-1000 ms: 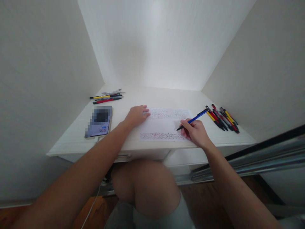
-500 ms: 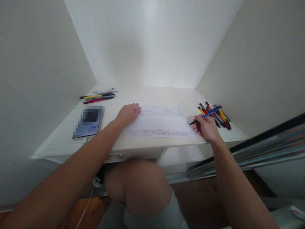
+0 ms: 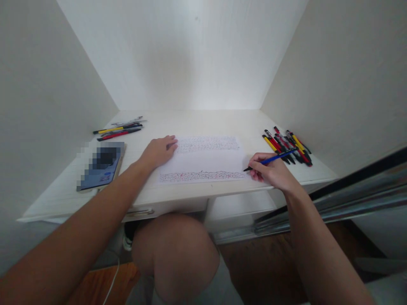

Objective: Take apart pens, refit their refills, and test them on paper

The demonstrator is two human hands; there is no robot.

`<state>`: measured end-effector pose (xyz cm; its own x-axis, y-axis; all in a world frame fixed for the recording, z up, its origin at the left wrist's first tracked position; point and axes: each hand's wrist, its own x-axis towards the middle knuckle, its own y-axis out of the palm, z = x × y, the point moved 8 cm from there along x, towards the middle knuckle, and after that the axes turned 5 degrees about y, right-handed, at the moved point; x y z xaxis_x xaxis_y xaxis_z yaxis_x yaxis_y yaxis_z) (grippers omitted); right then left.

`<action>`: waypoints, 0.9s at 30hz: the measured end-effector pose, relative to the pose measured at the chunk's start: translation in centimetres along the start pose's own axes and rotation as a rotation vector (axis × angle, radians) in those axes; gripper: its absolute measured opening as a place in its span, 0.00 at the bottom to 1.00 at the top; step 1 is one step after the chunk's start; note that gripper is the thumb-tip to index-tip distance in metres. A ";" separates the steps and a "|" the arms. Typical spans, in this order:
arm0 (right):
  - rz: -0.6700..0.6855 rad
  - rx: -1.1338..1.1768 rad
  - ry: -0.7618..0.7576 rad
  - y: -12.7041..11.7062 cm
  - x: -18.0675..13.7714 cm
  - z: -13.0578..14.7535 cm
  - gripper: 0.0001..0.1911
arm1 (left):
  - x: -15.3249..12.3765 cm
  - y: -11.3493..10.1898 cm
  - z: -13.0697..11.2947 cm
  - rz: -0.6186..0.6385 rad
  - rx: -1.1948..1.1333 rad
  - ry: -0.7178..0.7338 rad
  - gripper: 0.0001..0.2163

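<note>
Currently, I've got the R grip [image 3: 269, 169] closed on a blue pen [image 3: 272, 159], held betw. thumb & fingers, black tip angled down-L, back end up-R. Tip's by the lower R corner of the paper [image 3: 210, 161], just above the end of a dotted band; can't tell if it's actually touching. Wrist is low near the front edge, R forearm [image 3: 318, 237] coming up from bottom R.

L grip [image 3: 159, 150] has nothing in it: palm down, fingers loosely bent & pointing R, fingertips at the paper's upper L edge, small gap betw. them. L forearm [image 3: 85, 224] runs diag. up from bottom L, crossing the front edge of the worktop [image 3: 206, 120].

Paper lies flat betw. my two grips, w/ bands of small coloured marks along top & bottom, blank strip in mid. Phone [image 3: 104, 169], partly pixelated, sits L of the L forearm; a bunch of pens [image 3: 119, 134] lies behind it. Another pile of pens [image 3: 299, 146] is just beyond the R grip, blue pen's back end overlapping it in view. Knee [image 3: 178, 250] below, white cable [image 3: 113, 279] lower L.
</note>
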<state>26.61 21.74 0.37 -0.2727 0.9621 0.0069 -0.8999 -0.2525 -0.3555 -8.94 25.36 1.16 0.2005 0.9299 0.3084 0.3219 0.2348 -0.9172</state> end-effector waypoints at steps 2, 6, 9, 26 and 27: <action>0.036 -0.017 -0.017 0.4 -0.3 0.3 0.15 | 0.0 0.0 -0.1 0.016 0.028 -0.001 0.19; 0.094 -0.100 -0.068 1.1 -0.9 1.3 0.14 | 0.0 0.0 -0.3 0.038 0.075 0.000 0.20; 0.066 -0.198 -0.124 1.0 -1.1 1.8 0.14 | -0.1 0.0 -0.2 0.027 0.081 0.001 0.22; 0.064 -0.255 -0.159 0.9 -0.9 1.7 0.11 | -0.3 -0.2 -0.5 0.020 0.119 -0.045 0.24; 0.067 -0.256 -0.157 0.9 -0.9 1.6 0.11 | -0.3 -0.2 -0.5 0.022 0.119 -0.046 0.24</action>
<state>25.51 20.48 1.57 -0.3962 0.9112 0.1129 -0.7684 -0.2617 -0.5840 -8.58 24.90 1.38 0.1624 0.9467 0.2781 0.2053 0.2433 -0.9480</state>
